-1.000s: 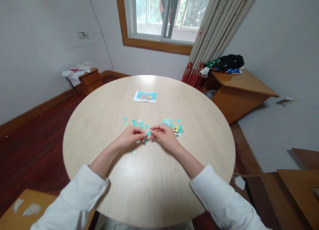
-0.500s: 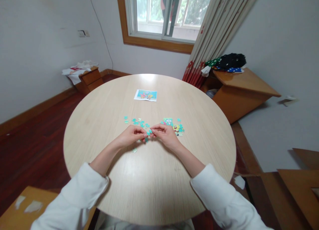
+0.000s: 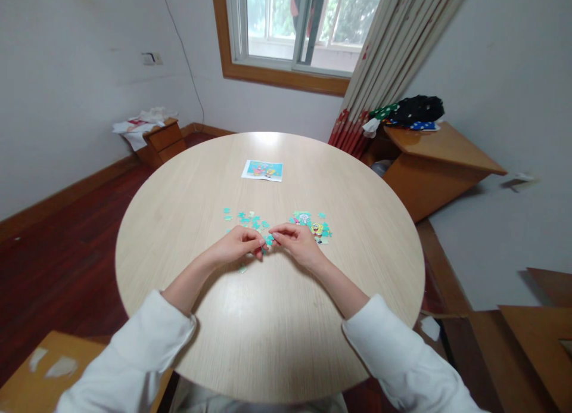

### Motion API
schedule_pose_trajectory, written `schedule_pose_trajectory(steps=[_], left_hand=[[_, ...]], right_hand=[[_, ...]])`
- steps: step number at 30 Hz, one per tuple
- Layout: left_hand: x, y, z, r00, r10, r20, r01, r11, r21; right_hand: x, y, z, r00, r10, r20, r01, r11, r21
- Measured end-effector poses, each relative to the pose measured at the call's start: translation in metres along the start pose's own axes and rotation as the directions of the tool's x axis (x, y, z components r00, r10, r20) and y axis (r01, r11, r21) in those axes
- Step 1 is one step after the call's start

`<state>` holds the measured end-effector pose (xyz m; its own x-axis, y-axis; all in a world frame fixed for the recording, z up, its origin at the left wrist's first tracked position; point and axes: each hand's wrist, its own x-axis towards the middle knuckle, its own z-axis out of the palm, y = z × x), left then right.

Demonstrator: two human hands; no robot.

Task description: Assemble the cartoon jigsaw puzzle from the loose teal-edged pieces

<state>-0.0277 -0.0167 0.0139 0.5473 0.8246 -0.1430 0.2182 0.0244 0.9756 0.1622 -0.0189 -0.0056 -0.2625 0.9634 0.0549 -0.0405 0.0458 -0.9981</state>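
Note:
Between the fingertips of both hands is a small teal jigsaw puzzle piece [image 3: 269,239]. My left hand [image 3: 238,244] is closed, its thumb and fingers pinching the piece from the left. From the right, my right hand [image 3: 295,240] pinches it too. Loose teal puzzle pieces [image 3: 255,221] lie scattered behind and around my left hand, some of them partly hidden by it. Just beyond my right hand sits a partly joined puzzle [image 3: 317,229] with cartoon figures on it; my hand covers its near left part. A single pale piece [image 3: 242,270] lies nearer to me.
A printed picture sheet [image 3: 263,170] with the cartoon figures lies farther back on the round wooden table [image 3: 277,329]. Beyond the table stand a small cabinet [image 3: 165,142] on the left and a tilted wooden desk [image 3: 440,162] with clothes on the right.
Both hands stay nearly in place, still pinching the teal piece. The fingers of my right hand have shifted very slightly, and the whole view has moved a little.

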Motion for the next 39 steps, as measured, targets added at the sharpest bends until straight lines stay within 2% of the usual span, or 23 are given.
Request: schedule_pose_trajectory(steps=[15,22,26,32,35,37,39], left_hand=[[0.001,-0.001,0.001,1.000,0.012,-0.001,-0.012,1.000,0.009],[0.002,-0.003,-0.001,1.000,0.012,-0.024,-0.011,1.000,0.010],[0.002,-0.004,-0.002,0.999,0.021,-0.049,-0.020,0.999,0.027],[0.003,-0.004,-0.002,0.996,0.025,-0.086,-0.023,1.000,0.020],[0.003,-0.004,-0.003,0.992,0.013,-0.126,-0.015,1.000,-0.013],[0.003,-0.003,-0.003,0.990,0.005,-0.139,-0.011,0.999,-0.037],[0.003,-0.003,-0.003,0.989,0.000,-0.145,-0.008,0.998,-0.055]], right_hand=[[-0.001,0.001,0.001,0.999,-0.007,0.049,0.008,0.999,-0.033],[-0.003,-0.005,0.000,0.998,0.037,0.051,-0.037,0.999,-0.006],[-0.003,-0.005,-0.001,0.993,0.072,0.090,-0.072,0.997,0.005],[-0.005,-0.008,-0.003,0.991,0.036,0.127,-0.023,0.995,-0.100],[0.000,-0.009,-0.020,0.998,0.021,0.059,-0.013,0.990,-0.138],[0.005,-0.009,-0.039,0.997,0.029,-0.068,-0.038,0.991,-0.128],[0.010,-0.008,-0.062,0.974,-0.015,-0.226,-0.023,0.986,-0.164]])
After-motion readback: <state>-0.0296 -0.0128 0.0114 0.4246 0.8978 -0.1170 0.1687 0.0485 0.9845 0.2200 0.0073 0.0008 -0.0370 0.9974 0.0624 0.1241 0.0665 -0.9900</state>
